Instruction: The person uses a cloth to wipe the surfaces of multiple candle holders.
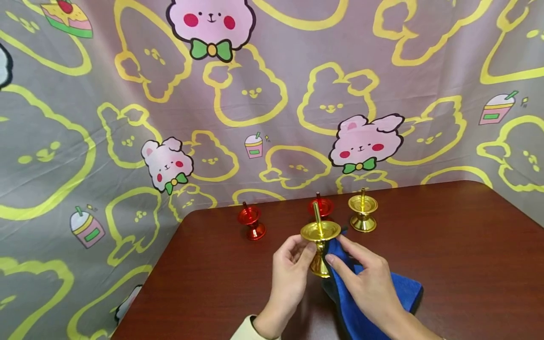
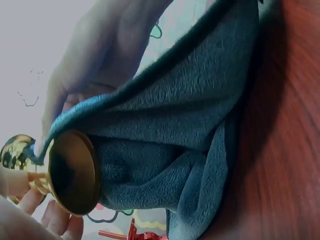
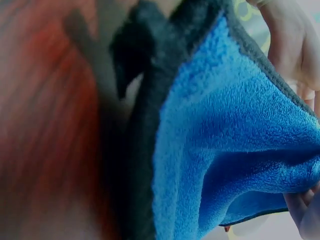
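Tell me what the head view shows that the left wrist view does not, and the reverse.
Only the head view shows a second gold candle holder standing on the table and the printed cloth backdrop. Only the left wrist view looks into the hollow underside of the gold candle holder. Both show that holder in the left hand, with the right hand pressing the blue cloth against it.

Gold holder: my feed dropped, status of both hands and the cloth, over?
Left hand grips gold holder. Right hand presses blue cloth against its stem. Three holders behind, clear.
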Action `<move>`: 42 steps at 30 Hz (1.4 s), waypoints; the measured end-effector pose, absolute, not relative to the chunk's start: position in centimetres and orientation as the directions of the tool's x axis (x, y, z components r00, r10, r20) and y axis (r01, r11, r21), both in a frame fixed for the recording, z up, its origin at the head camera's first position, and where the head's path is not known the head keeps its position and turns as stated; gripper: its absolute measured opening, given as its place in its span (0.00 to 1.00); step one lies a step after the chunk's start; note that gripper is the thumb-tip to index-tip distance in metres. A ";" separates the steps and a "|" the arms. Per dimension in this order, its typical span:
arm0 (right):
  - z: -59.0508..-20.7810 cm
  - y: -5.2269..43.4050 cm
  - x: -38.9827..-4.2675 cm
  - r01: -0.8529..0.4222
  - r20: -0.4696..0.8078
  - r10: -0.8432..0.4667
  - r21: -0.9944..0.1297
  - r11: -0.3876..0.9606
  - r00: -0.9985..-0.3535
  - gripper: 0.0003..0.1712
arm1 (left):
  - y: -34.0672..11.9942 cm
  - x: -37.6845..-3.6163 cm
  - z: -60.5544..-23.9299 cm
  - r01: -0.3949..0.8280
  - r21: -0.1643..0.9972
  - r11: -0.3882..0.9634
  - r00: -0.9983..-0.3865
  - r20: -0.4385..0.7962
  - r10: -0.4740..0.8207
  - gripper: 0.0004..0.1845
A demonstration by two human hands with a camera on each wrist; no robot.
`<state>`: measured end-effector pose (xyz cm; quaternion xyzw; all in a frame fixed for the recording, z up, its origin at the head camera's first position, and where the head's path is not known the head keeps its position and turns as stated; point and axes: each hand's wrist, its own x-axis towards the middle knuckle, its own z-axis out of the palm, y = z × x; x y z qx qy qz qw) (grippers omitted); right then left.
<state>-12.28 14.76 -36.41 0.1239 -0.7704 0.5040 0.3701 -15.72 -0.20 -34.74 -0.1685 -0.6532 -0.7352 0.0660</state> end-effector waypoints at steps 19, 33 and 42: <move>-36.2 15.0 -11.8 -0.695 0.822 -0.040 -0.454 0.557 -0.569 0.31 | -1.4 -16.2 -34.1 0.200 0.951 -0.234 -0.926 0.262 0.273 0.20; -35.0 15.3 -10.7 -0.646 0.687 -0.118 -0.591 0.484 -0.717 0.24 | -2.9 -16.6 -34.2 0.156 0.950 -0.269 -0.891 0.253 0.377 0.20; -34.8 16.1 -10.6 -0.424 0.390 -0.167 -0.845 0.326 -0.905 0.26 | -2.9 -16.5 -34.8 0.262 0.938 -0.229 -0.858 0.335 0.389 0.15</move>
